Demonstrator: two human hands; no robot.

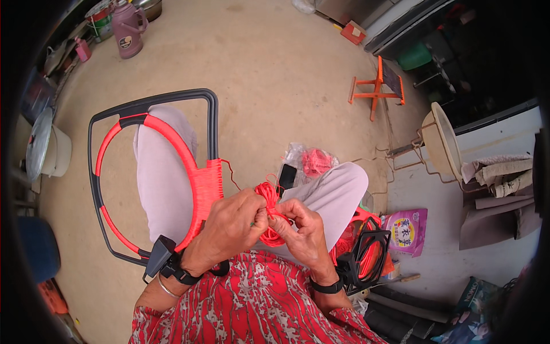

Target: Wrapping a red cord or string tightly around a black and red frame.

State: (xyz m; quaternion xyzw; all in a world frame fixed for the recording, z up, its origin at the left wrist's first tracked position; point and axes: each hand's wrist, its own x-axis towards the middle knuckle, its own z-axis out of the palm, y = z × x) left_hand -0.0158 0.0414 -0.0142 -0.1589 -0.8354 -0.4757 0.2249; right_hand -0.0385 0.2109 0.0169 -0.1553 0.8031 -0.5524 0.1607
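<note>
A hank of red cord (274, 235), gathered at its middle, is in both my hands above my lap. My left hand (235, 221) pinches the cord near the middle. On the other side my right hand (299, 226) grips it with the thumb in front. A loose strand runs from the hank to a red cord wrapping (206, 189), wound tightly in a broad block. That block joins a red-wrapped ring (166, 131) to the side of a black rounded frame (213, 123). The frame rests over my left leg, its lower part partly hidden by my left arm.
By my right knee lie a clear bag with red contents (317, 162) and a dark flat object (286, 175). More black frames with red cord (366, 258) and a purple packet (408, 229) are at right. An orange folding stool (376, 86) and a thermos (127, 31) stand farther off.
</note>
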